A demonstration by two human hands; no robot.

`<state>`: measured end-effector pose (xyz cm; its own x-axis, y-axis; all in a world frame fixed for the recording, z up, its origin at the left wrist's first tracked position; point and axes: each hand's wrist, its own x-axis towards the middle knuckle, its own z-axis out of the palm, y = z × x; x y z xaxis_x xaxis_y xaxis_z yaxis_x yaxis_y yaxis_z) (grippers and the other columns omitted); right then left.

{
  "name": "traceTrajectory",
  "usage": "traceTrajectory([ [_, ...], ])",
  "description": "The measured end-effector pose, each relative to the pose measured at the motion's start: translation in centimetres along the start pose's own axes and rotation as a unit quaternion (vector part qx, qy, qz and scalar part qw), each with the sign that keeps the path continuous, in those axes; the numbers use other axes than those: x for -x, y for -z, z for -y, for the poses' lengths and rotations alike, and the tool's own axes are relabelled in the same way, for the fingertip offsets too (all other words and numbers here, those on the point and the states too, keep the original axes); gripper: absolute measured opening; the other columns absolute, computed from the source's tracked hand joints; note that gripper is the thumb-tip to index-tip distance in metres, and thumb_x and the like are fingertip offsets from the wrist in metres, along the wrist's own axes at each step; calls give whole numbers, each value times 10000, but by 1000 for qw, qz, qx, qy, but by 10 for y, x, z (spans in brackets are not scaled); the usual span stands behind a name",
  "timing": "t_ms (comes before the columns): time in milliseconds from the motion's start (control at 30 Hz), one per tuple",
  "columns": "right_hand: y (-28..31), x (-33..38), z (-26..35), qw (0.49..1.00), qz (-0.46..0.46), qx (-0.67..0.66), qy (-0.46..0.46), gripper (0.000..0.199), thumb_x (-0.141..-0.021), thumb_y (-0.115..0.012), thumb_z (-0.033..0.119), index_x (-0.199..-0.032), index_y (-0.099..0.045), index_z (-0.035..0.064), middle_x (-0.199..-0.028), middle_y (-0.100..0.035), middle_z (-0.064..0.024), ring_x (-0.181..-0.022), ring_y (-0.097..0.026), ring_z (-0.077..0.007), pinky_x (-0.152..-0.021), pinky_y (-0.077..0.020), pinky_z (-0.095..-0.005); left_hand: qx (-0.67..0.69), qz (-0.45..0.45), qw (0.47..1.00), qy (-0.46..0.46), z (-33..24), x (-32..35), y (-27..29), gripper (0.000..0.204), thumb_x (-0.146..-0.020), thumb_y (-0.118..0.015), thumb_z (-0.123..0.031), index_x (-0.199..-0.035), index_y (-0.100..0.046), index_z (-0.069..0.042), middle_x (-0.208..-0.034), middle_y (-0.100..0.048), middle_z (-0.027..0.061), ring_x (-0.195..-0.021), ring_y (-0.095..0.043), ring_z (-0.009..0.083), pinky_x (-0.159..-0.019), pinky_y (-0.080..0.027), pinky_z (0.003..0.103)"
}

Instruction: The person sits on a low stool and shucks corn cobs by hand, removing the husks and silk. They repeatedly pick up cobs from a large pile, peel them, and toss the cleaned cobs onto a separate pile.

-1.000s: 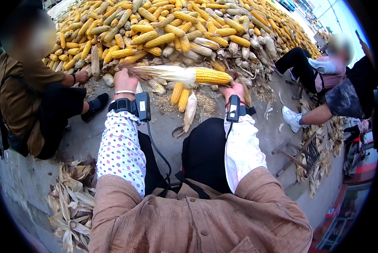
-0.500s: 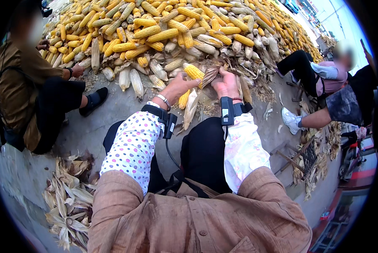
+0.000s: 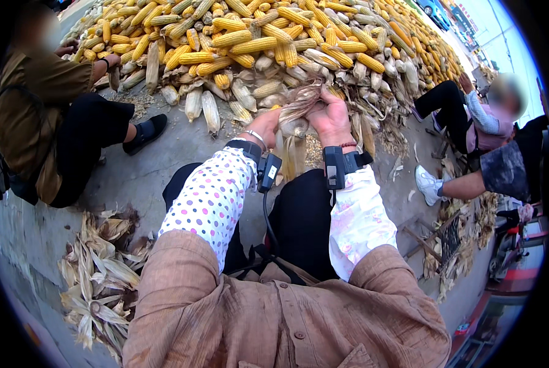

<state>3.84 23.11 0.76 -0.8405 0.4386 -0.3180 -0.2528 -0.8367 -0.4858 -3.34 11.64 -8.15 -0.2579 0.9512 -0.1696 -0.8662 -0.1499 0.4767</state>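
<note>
Brown, twisted corn husk (image 3: pixel 300 105) is held up between my hands at the near edge of the corn pile. My left hand (image 3: pixel 264 127) is closed at its left side, fingers partly hidden behind the husk. On the other side, my right hand (image 3: pixel 331 118) grips the husk with thumb and bent fingers. A pale, rounded part of the bundle shows below the brown strands, with blurred dry leaves hanging toward my knees. How much of an ear is inside the husk is hidden.
A large heap of yellow corn ears (image 3: pixel 256 46) rises ahead, with husked ears along its foot. Loose husks (image 3: pixel 99 282) lie at the lower left. One person (image 3: pixel 41 122) sits at left; another (image 3: pixel 489 122) sits at right, near a small wooden-framed stool (image 3: pixel 449 236).
The bare yellow ear between my hands is no longer plainly visible; brown husk now covers that spot. My left hand has moved right, closer to my right hand. The view has shifted slightly.
</note>
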Motion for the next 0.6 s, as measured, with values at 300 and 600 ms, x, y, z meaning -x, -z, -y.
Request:
traceTrajectory([
  [300, 35, 1, 43, 989, -102, -72, 84, 367, -943, -344, 118, -1269, -400, -41, -1348, -403, -202, -1262, -358, -361, -1064, -242, -568, 78, -408, 871, -261, -54, -8, 32, 289, -768, -695, -104, -987, -552, 19, -949, -631, 121, -818, -635, 252, -734, -540, 389],
  [600, 70, -36, 33, 888, -93, 378, 244, 355, -896, -438, 208, -1157, -536, -13, -1143, -554, -202, -978, -563, -346, -917, -407, -466, 26, -442, 825, -351, -49, -2, 7, 602, -720, -726, -18, -1178, -337, -29, -1063, -542, 157, -848, -616, 304, -712, -546, 445],
])
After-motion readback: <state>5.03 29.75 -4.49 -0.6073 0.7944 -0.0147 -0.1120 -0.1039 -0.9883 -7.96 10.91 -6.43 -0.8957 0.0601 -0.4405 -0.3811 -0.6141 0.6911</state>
